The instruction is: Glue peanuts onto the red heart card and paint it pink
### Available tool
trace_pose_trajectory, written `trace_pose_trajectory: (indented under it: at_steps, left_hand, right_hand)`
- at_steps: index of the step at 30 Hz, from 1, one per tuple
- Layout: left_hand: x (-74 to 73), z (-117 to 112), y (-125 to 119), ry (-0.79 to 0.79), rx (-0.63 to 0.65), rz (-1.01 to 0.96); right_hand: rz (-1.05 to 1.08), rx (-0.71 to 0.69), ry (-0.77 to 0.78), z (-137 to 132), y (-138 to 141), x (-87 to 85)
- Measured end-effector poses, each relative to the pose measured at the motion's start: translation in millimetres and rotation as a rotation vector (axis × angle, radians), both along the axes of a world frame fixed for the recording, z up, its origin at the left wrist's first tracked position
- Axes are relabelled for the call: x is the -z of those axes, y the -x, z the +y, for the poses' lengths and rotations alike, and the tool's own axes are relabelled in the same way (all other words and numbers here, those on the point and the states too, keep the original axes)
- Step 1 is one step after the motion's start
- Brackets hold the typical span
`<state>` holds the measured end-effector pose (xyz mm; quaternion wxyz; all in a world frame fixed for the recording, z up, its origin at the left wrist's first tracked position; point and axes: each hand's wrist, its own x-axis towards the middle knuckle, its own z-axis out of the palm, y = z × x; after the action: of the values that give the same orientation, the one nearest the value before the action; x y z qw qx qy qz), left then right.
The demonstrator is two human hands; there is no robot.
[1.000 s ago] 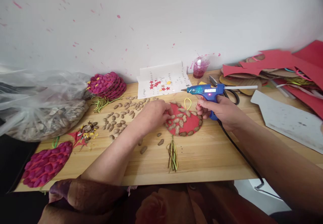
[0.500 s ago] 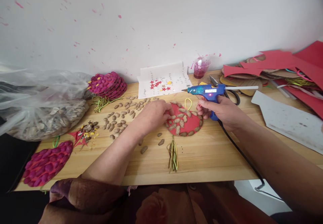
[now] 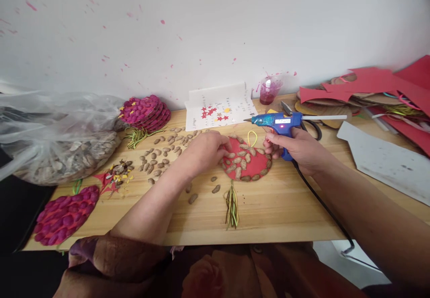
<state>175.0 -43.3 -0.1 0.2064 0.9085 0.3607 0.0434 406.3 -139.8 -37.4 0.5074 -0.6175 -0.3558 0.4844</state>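
A round red disc (image 3: 257, 161) lies on the table, with peanuts (image 3: 238, 173) around its rim and more loose across its face. A yellow loop (image 3: 251, 138) sticks out at its top, and a green and brown string tassel (image 3: 231, 207) hangs from its near side. My left hand (image 3: 210, 152) rests at the disc's left edge, fingers bent together; whatever is between the fingertips is hidden. Gripped in my right hand (image 3: 295, 148) is a blue glue gun (image 3: 282, 123) with a white glue stick in its back, its nozzle pointing left above the disc's far side.
Loose peanuts (image 3: 157, 163) spread left of the disc. Further left are a plastic bag (image 3: 67, 154), a stack of magenta discs (image 3: 148, 112) and another magenta disc (image 3: 67, 217). Behind lie paper with stars (image 3: 218, 96), a cup (image 3: 268, 92) and scissors (image 3: 312, 127). Red scraps (image 3: 363, 83) pile up right.
The whole view has shifted slightly. Both hands, the glue gun and the disc keep nearly the same places relative to one another.
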Motion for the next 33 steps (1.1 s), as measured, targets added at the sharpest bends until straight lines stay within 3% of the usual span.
trace_pose_trajectory:
  at_steps: [11,19,26,31,33]
  left_hand:
    - [-23.6,15.8,43.7,-0.095,-0.206,-0.153]
    - [-41.7,36.8,99.3,-0.192,-0.445,-0.024]
    - [-29.6,56.0,139.0,-0.232,-0.537,-0.027]
    - [-11.5,65.3,152.1,-0.236,-0.617,-0.061]
    - [-7.4,67.9,154.1,-0.23,-0.631,-0.067]
  right_hand:
    - [0.002,0.017,-0.002,0.2,3.1,-3.3]
    - [-0.052,0.01,-0.001,-1.1,3.6,-5.3]
    - [-0.034,0.022,0.053,-3.8,4.2,-8.9]
    - [-0.12,0.095,0.059,0.0,1.0,-1.9]
    - [-0.174,0.055,0.062,1.7,-2.3,3.4]
